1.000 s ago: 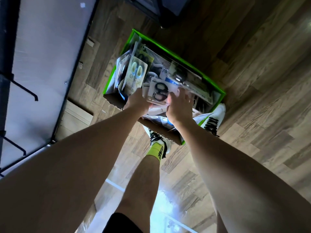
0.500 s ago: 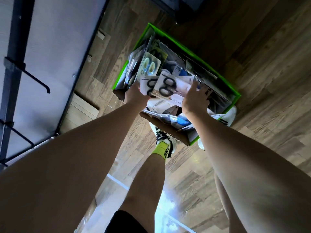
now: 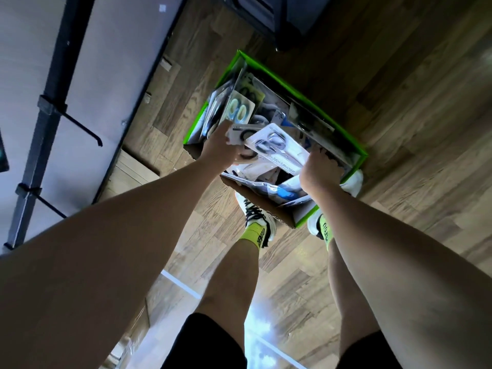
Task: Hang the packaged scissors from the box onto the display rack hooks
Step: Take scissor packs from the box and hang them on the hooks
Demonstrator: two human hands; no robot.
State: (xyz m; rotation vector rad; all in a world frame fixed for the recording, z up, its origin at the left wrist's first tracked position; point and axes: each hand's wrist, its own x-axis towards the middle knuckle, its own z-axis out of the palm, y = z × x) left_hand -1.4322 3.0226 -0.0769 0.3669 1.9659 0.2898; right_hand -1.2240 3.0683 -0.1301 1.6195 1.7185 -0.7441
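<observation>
A person stands over a green box (image 3: 300,93) on the wood floor (image 3: 399,129), and the box is full of packs of scissors. The left hand (image 3: 219,150) pinches one white pack of scissors (image 3: 243,135) just over the box, and the right hand (image 3: 320,173) grips the low end of another white pack (image 3: 277,146) that lies across the first one. The two hands are a little apart, each closed on its own pack, and the dark rack hooks (image 3: 82,126) stick out from the pale board on the left, well away from the box.
</observation>
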